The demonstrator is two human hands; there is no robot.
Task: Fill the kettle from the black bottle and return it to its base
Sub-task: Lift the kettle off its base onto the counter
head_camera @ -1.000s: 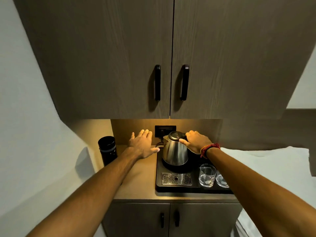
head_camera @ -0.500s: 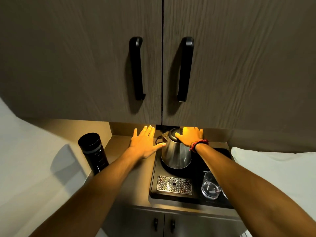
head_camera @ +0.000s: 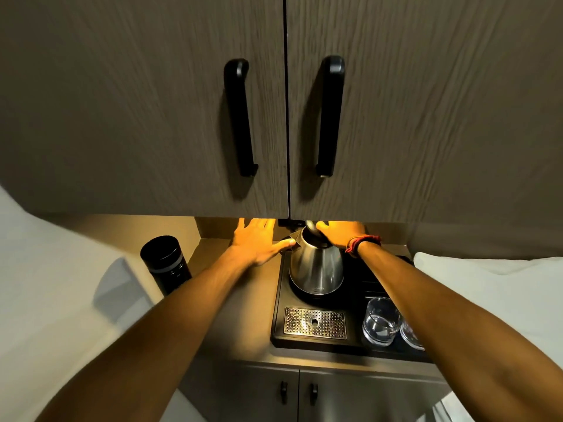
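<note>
A steel kettle (head_camera: 316, 266) stands on its round black base (head_camera: 301, 292) in the black tray (head_camera: 278, 303), under the cabinet light. My right hand (head_camera: 338, 234) is closed around the kettle's top and handle, and the black lid looks tilted up. My left hand (head_camera: 257, 240) lies flat and spread on the counter just left of the kettle, its thumb near the spout. The black bottle (head_camera: 166, 263) stands upright with its cap on at the counter's left end, apart from both hands.
Two glasses (head_camera: 380, 321) sit at the tray's front right, beside a metal drip grate (head_camera: 315, 322). Wall cabinet doors with black handles (head_camera: 240, 117) hang low over the counter. A white pillow or bedding (head_camera: 487, 287) lies to the right.
The view has moved closer and tilted, so the upper cabinet now hides the back wall. My right hand has closed further over the kettle's top, and the lid seems lifted. My left hand barely moved.
</note>
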